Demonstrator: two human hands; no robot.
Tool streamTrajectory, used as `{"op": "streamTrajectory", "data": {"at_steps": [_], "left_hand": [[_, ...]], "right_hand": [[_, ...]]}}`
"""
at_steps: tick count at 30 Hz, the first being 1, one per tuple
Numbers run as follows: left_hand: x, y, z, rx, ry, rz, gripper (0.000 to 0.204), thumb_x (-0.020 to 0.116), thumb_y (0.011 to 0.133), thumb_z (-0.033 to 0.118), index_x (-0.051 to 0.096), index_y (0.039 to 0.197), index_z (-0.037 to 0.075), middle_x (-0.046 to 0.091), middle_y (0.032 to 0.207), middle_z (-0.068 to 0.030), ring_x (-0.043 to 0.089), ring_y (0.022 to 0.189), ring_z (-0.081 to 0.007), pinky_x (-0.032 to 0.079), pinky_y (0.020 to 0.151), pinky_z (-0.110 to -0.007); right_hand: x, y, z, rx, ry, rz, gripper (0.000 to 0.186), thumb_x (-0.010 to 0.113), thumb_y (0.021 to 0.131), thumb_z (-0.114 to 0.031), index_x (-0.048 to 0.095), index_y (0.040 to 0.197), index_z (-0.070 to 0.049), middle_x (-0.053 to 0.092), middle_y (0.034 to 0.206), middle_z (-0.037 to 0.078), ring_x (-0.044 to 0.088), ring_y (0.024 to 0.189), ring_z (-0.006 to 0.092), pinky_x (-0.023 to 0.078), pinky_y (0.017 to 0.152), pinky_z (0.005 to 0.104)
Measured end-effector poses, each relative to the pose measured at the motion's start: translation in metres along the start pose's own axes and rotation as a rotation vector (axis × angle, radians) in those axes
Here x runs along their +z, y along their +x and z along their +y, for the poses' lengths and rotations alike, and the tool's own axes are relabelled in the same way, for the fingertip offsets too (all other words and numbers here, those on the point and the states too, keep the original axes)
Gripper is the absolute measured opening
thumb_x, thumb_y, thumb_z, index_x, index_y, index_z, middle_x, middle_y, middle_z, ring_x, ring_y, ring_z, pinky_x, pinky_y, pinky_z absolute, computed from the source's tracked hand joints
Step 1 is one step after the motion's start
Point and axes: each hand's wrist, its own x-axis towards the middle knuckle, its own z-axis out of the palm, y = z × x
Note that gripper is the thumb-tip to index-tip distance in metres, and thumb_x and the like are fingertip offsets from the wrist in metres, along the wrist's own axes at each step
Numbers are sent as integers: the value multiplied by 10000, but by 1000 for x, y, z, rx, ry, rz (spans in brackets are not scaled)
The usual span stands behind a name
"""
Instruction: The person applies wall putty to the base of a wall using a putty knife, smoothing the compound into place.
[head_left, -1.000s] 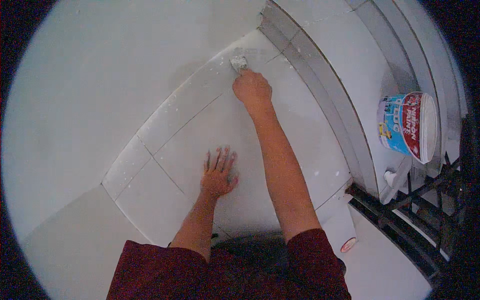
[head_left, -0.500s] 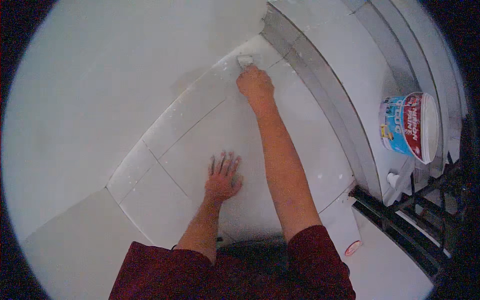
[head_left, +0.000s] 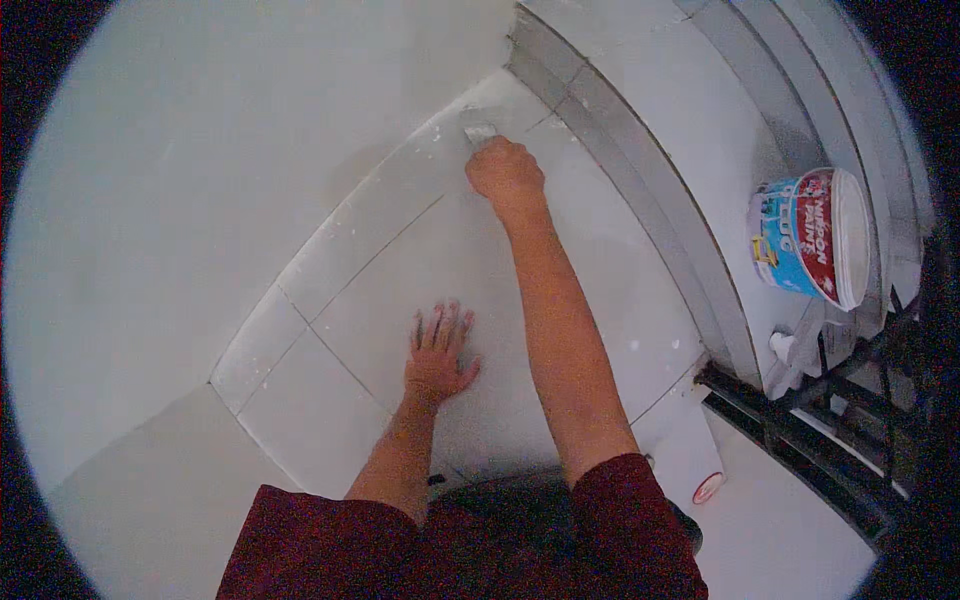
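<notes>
On my feed, R hand (head_left: 505,175) fist's wrapped round scraper (head_left: 481,133), up-left of bucket (head_left: 815,238); it sticks fwd past knuckles, axis tipped slightly L. L hand (head_left: 440,355), farther off scraper, fingers spread on tile (head_left: 400,270).

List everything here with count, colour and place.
wall: one, pale grey-green, left and top
tiled floor: one, whitish, centre
spots: several, white, on the tiled floor
steps: several, grey and white, upper right
bucket: one, blue, red and white, on the steps
railing: one, black, lower right
small object: one, white, by the railing
round object: one, red-rimmed, lower right
scraper: one, whitish, upper centre
sleeves: two, dark red, bottom
left hand: one, bare, flat on the tiled floor
right hand: one, bare, gripping the scraper
</notes>
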Motion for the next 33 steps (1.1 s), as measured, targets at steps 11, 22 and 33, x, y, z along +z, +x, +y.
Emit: {"op": "streamTrajectory", "data": {"at_steps": [11,22,33], "left_hand": [[-10,-3,-3,-13,-54,-64,816,618,907,533,379,1590,155,323,1660,-153,298,1528,-370,142,1244,-637],[-5,-2,-5,-16,17,-93,800,556,948,576,358,1598,154,299,1672,-143,269,1540,-357,114,1254,-631],[-5,4,3,-10,-26,-107,795,554,946,571,356,1602,168,299,1675,-136,254,1552,-352,94,1257,-634]], "right_hand": [[42,-85,-28,18,60,-90,304,580,924,-251,711,1045,-5,724,1014,247,704,972,456,566,864,559],[27,-45,-41,-107,44,-35,304,599,900,-244,706,1071,-16,723,1033,243,704,993,447,562,886,552],[44,-2,-31,-103,55,54,309,585,906,-254,736,998,-1,722,1061,262,699,1022,444,558,901,545]]}}
